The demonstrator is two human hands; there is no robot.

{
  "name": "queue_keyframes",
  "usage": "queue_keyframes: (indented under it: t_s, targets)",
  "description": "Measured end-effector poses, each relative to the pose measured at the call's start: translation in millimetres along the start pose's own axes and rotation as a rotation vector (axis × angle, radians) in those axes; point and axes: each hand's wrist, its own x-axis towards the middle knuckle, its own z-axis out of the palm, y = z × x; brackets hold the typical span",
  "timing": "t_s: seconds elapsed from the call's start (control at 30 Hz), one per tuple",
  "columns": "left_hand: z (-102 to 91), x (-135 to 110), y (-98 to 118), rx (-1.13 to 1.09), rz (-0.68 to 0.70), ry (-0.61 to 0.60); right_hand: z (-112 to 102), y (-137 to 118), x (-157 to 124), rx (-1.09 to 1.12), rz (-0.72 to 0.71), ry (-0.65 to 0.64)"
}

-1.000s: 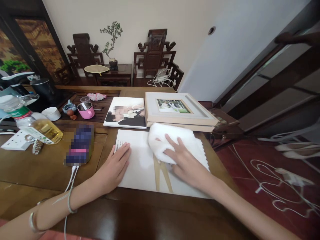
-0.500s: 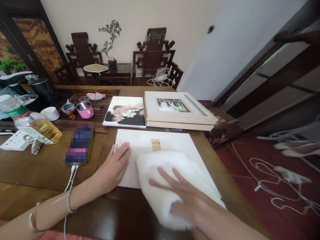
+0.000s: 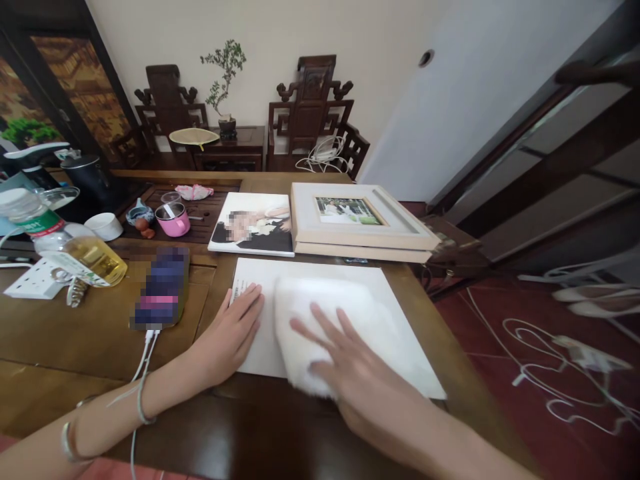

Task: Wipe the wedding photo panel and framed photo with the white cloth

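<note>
A flat white panel (image 3: 400,333) lies on the wooden table, some small print showing near its left edge. On that left edge rests my left hand (image 3: 235,330), its fingers stretched out and pressed flat. My right hand (image 3: 340,360), fingers spread, lies on a fluffy white cloth (image 3: 315,293) and presses it against the panel's middle. The cloth covers much of the panel, including where a tan label was visible earlier. Behind the panel lie a photo panel (image 3: 255,227) of people and a pale-framed picture (image 3: 360,217) stacked on another frame.
To the left are a phone (image 3: 163,287) on charging cables, a tipped bottle of yellow liquid (image 3: 95,257), a white power strip (image 3: 35,280) and a pink cup (image 3: 173,219). Past the table's right edge, white cables (image 3: 545,380) trail over the red floor.
My right hand has slid the cloth forward, away from me, over the panel, covering the tan label and baring the panel's near right corner. My left hand stays in place.
</note>
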Motion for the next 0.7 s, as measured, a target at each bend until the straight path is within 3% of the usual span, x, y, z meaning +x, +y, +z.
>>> queue_keyframes:
  t_s: [0.1, 0.17, 0.33, 0.53, 0.6, 0.7]
  targets:
    - [-0.4, 0, 0, 0.01, 0.004, -0.008, -4, -23, -25, 0.047, -0.131, 0.039]
    - [-0.5, 0, 0, 0.011, 0.006, -0.004, -14, -31, -33, 0.092, -0.18, -0.009]
    - [0.2, 0, 0, 0.012, 0.002, -0.022, -36, -18, -11, 0.156, -0.044, -0.192]
    - [0.4, 0, 0, -0.02, -0.004, 0.004, -14, 27, 43, -0.037, 0.113, -0.067]
    - [0.0, 0, 0, -0.024, -0.006, 0.006, -7, 28, 49, -0.095, 0.123, -0.028]
    - [-0.6, 0, 1, -0.016, -0.008, -0.004, -5, 7, 36, -0.072, 0.086, -0.042]
